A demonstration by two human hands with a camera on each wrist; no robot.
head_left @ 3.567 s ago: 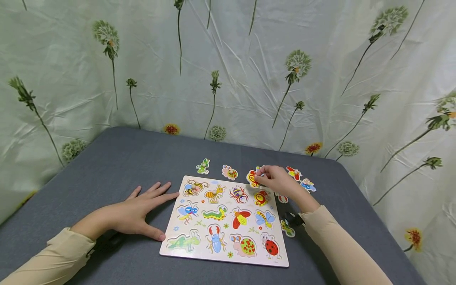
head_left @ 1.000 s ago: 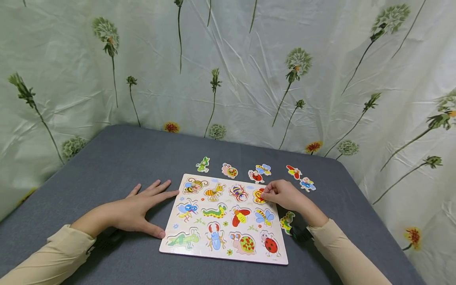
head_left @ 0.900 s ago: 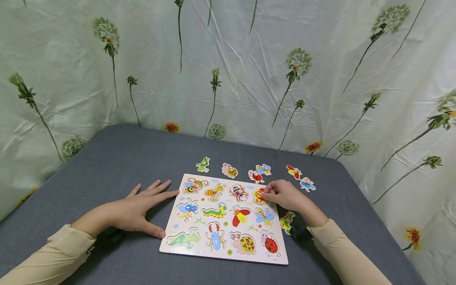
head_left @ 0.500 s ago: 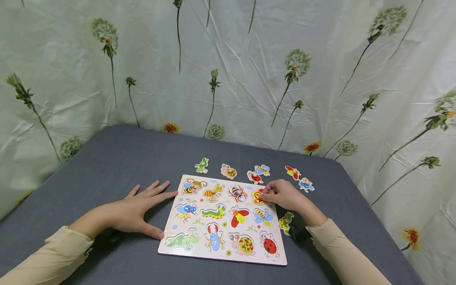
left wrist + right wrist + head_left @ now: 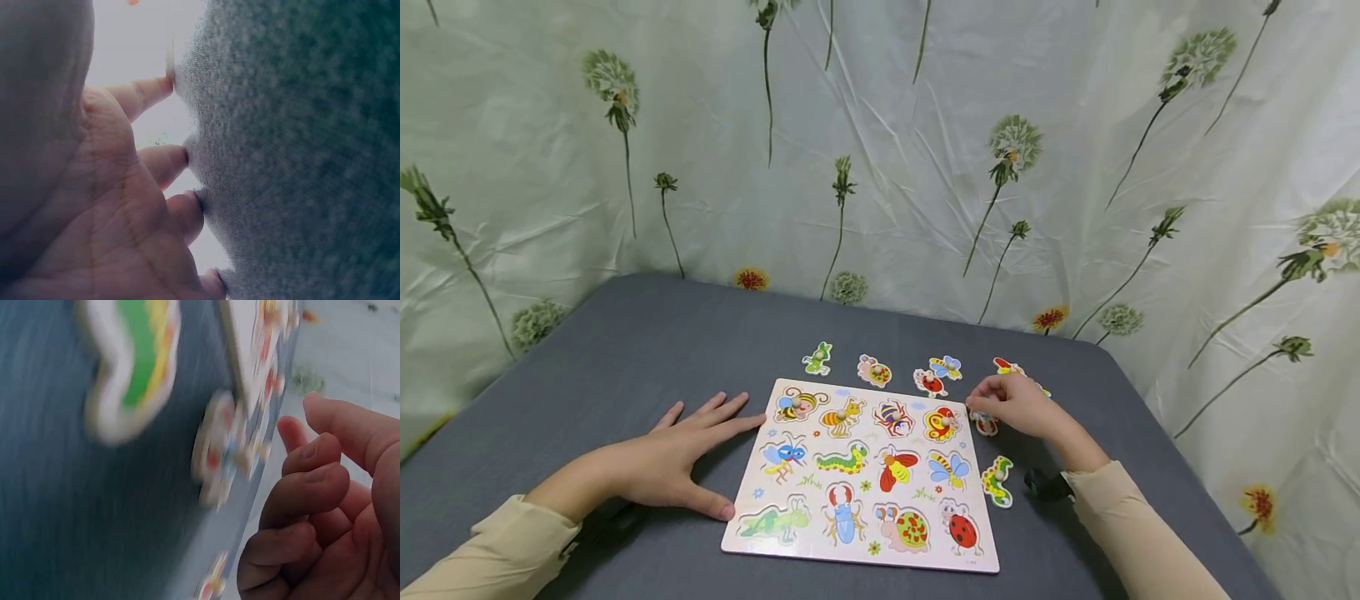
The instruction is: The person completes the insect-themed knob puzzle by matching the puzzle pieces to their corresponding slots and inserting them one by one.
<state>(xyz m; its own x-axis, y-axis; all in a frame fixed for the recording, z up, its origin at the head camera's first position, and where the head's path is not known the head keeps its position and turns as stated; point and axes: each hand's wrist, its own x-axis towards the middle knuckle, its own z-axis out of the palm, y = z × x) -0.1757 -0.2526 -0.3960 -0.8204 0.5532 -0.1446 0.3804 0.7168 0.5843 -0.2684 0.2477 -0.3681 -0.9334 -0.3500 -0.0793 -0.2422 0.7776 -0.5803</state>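
Observation:
A wooden peg puzzle board with insect pictures lies on the table. My left hand spreads its fingers on the cloth, thumb and index fingertips at the board's left edge; in the left wrist view, fingertips press the grey cloth. The red-and-yellow butterfly piece sits in the upper right recess, with bee, wasp and spider pieces along the same row. My right hand hovers off the board's upper right corner, above a red-and-white beetle piece. Its fingers are loosely curled with nothing between thumb and index.
A caterpillar piece lies by the board's right edge. Behind the board lie grasshopper, snail, ladybird and dragonfly pieces. A red-winged piece is partly behind my right hand. A floral curtain hangs beyond the table.
My right hand carried the butterfly piece from behind the board into the upper right recess, let go, and moved right toward the beetle piece. My left hand stayed; the head view tilted slightly.

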